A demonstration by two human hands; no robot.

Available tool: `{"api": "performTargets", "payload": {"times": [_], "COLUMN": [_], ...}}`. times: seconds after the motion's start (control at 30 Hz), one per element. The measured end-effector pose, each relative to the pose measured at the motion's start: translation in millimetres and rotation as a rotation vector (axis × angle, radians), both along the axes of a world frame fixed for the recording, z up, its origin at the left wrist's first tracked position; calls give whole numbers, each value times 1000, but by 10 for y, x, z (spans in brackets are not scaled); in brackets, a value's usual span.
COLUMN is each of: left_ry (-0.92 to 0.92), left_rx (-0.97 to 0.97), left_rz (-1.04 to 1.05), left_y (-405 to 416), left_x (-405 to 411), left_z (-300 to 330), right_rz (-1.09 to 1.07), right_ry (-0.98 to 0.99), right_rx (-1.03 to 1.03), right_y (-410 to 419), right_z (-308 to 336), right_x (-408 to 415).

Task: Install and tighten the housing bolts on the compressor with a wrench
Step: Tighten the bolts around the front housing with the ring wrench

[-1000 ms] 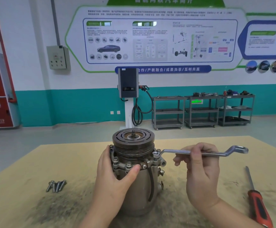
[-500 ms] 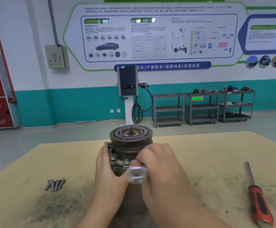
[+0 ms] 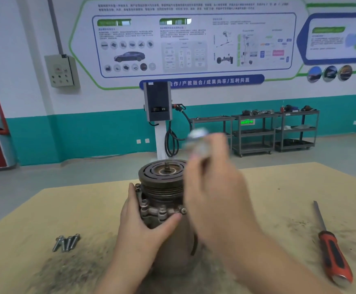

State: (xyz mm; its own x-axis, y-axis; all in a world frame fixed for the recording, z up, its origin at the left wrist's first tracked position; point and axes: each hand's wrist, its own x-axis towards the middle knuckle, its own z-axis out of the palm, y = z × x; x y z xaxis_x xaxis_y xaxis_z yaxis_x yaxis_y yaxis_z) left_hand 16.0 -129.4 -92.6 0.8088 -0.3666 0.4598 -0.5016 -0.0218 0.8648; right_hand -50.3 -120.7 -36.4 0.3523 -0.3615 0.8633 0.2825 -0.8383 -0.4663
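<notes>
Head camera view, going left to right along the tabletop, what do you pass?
Loose bolts → left hand gripping the compressor → right hand, blurred, holding the wrench → red-handled screwdriver.

Bright, even indoor light, soft shadows only. Right hand (image 3: 213, 194) smears with motion blur, the wrench (image 3: 198, 139) a pale streak. Compressor (image 3: 164, 187) and screwdriver (image 3: 331, 251) fairly sharp. Wide-angle bend curves the wall poster (image 3: 194, 43) at the edges.
</notes>
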Motion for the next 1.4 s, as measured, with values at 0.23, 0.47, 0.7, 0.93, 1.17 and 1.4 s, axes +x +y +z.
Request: {"api": "performTargets", "payload": {"times": [0.23, 0.47, 0.7, 0.93, 1.17, 1.4], "left_ry": [-24, -86, -109, -134, -135, -112], "left_rx": [31, 17, 11, 6, 10, -5], "left_rz": [96, 108, 131, 127, 118, 89], "left_y": [1008, 1010, 1012, 1029, 1012, 1013], "left_x": [313, 488, 541, 476, 457, 442], "left_z": [-272, -410, -440, -422, -391, -398], "right_rz": [533, 694, 741, 741, 793, 827], "right_ry": [-355, -283, -234, -68, -211, -190], "right_rx": [1216, 1389, 1382, 1292, 1258, 1273], "right_y": [-806, -827, -842, -810, -918, -910], "right_z": [48, -163, -215, -227, -179, -340], "right_x": [65, 240, 279, 292, 250, 216]}}
